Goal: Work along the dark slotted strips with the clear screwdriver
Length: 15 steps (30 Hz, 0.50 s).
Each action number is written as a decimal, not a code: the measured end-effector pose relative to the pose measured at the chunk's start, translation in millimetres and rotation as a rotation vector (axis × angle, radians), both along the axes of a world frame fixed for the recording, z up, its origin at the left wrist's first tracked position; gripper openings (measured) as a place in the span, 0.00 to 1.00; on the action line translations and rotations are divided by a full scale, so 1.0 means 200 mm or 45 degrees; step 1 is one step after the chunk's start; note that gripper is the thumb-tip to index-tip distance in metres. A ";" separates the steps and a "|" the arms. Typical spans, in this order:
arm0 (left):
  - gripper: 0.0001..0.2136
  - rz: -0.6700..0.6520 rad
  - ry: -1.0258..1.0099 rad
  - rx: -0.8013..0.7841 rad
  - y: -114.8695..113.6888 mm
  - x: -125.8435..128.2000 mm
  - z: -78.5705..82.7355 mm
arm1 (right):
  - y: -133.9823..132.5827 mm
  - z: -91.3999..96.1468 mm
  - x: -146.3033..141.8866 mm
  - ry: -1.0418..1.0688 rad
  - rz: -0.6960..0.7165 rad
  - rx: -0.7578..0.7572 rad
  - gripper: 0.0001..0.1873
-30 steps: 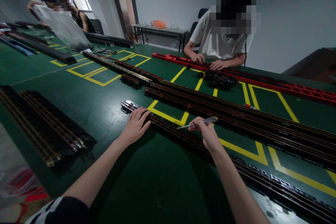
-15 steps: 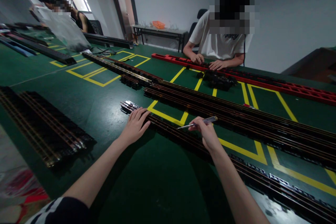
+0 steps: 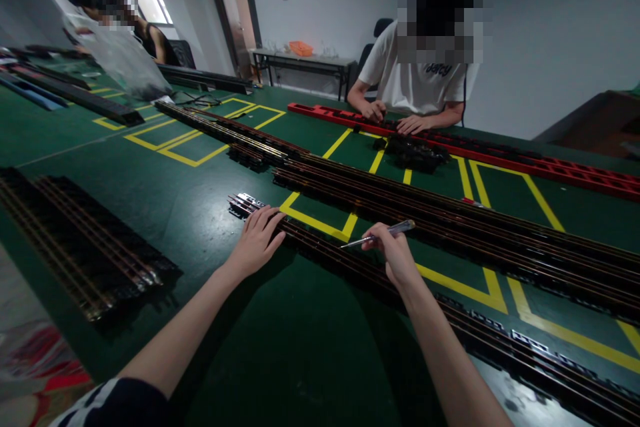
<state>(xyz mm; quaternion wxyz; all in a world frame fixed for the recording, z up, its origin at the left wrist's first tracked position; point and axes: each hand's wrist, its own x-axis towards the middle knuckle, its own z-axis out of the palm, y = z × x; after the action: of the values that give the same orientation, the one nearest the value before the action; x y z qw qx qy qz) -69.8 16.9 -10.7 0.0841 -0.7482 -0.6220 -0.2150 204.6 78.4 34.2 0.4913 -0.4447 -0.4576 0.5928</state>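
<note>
A long dark strip [image 3: 320, 245] with copper-coloured rails runs slantwise across the table in front of me. My left hand [image 3: 260, 237] lies over it near its far left end, fingers stretched out and resting on the rails. In my right hand [image 3: 393, 252] is a slim screwdriver [image 3: 400, 227] with a clear handle, held between thumb and fingers. Its thin metal shaft points left, and the tip is at the strip's rails, between my two hands. Whether the tip touches the rail I cannot tell.
Beyond my strip lies a bundle of similar strips [image 3: 450, 227]; more strips [image 3: 75, 240] lie at left. Across the green table [image 3: 295, 340], with yellow tape lines, a person [image 3: 425, 80] works at a red rail [image 3: 565, 170]. A clear plastic bag [image 3: 125, 60] is at far left.
The screwdriver tip has shifted very slightly right along the strip. My left hand stays in place. At far left, the plastic bag has changed shape a little.
</note>
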 end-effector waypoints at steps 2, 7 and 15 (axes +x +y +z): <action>0.17 0.001 -0.004 -0.004 0.00 0.00 0.00 | 0.00 0.00 0.00 0.003 0.013 0.016 0.09; 0.17 0.005 -0.028 -0.014 0.00 0.00 0.00 | 0.00 -0.01 0.01 -0.004 0.021 0.037 0.09; 0.17 0.000 -0.035 -0.018 0.00 0.00 0.00 | 0.00 0.00 0.00 -0.015 0.011 0.016 0.09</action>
<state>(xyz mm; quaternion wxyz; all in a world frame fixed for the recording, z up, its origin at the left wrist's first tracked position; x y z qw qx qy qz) -70.0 17.0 -10.8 0.0700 -0.7458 -0.6246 -0.2209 204.9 77.7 35.0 0.4889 -0.4430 -0.4662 0.5894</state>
